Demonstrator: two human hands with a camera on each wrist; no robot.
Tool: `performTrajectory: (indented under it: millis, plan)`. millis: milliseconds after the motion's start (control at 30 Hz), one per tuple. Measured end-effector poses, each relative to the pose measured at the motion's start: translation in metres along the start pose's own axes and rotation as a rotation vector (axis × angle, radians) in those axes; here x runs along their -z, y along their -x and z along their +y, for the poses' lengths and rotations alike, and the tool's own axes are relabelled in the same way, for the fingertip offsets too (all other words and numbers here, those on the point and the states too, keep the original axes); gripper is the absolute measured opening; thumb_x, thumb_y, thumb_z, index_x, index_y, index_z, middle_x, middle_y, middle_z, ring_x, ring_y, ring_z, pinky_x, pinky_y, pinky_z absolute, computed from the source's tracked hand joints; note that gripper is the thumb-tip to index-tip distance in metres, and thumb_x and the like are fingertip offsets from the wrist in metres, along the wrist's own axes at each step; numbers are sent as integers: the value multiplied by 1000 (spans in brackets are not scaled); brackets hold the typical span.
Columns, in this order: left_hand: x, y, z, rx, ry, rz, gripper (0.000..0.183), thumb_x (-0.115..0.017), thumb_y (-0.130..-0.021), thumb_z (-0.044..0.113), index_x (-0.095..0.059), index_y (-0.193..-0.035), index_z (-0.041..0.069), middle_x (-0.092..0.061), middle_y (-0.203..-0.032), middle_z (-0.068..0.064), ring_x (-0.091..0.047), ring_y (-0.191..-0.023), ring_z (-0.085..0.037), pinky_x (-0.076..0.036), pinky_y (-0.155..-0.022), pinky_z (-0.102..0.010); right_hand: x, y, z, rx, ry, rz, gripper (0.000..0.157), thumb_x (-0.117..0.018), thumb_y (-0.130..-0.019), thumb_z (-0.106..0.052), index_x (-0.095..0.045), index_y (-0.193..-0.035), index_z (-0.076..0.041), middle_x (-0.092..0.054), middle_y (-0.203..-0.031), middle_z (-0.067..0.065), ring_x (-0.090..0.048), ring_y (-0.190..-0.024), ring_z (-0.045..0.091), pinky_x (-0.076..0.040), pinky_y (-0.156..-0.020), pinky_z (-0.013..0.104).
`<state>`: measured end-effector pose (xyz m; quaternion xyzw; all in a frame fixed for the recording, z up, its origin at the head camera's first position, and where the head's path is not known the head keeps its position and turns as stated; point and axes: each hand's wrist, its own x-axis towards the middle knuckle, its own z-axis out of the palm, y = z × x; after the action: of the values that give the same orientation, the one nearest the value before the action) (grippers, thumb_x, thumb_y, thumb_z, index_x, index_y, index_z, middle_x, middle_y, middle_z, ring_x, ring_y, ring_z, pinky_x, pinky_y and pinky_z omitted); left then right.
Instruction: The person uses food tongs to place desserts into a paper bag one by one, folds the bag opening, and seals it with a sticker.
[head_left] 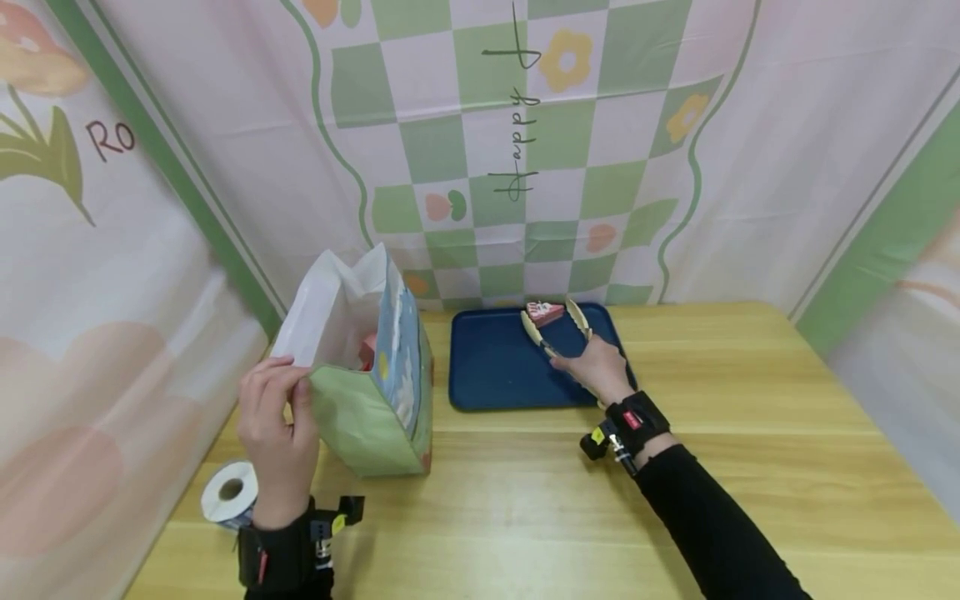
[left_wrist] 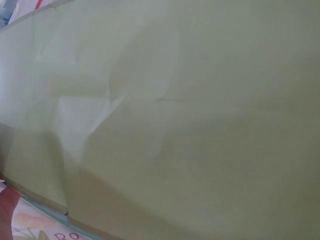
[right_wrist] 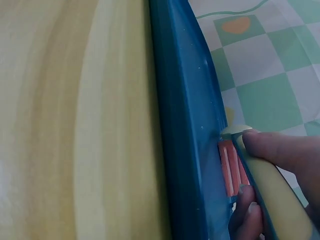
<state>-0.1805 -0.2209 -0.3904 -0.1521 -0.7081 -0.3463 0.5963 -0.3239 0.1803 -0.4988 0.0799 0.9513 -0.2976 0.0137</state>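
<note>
My left hand (head_left: 277, 425) pinches the top rim of a paper bag (head_left: 367, 421), upright with its mouth open. The bag's plain green side fills the left wrist view. Something pink and red (head_left: 367, 350) shows inside, too hidden to name. In my right hand (head_left: 600, 367) I hold tongs (head_left: 577, 317) with cream tips, spread above a dark blue tray (head_left: 487, 375). A pink cake slice (head_left: 543, 312) with a white-patterned top lies at the tray's far side, between the spread tips. In the right wrist view, thumb and fingers grip the tongs (right_wrist: 280, 195) near the slice's ribbed side (right_wrist: 232, 167).
A roll of white labels (head_left: 228, 492) stands on the wooden table (head_left: 525, 508), left of the bag and close to my left wrist. A printed curtain (head_left: 555, 167) hangs right behind the tray, and another closes off the left side.
</note>
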Motion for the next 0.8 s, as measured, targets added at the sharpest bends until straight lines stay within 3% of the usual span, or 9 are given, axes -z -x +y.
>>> performTrajectory:
  millis: [100,233,800]
  plan:
    - [0,0,0,0,3,3,24,-60,-96,9,-65,-83,-11,-61,-84,-28,-59,-94,-45,-46,-100,-25,-2,2,0,-9,-31,-17,92,-74,-79,-54,-39,-142,4,-72,-82,11,-69,-66,21,-51,-62,35]
    - [0,1,-1,0,5,6,25,-60,-96,10,-65,-83,-11,-62,-84,-28,-59,-94,-45,-46,-100,-25,-3,5,-2,-13,-68,-33,81,-73,-82,-48,-42,-136,4,-70,-75,8,-66,-58,16,-48,-52,31]
    - [1,3,-3,-3,-6,-9,23,-60,-96,9,-65,-83,-10,-62,-84,-27,-59,-95,-44,-45,-100,-23,2,15,-9,-11,-107,-34,75,-72,-86,-42,-41,-139,1,-70,-75,9,-67,-57,17,-48,-48,30]
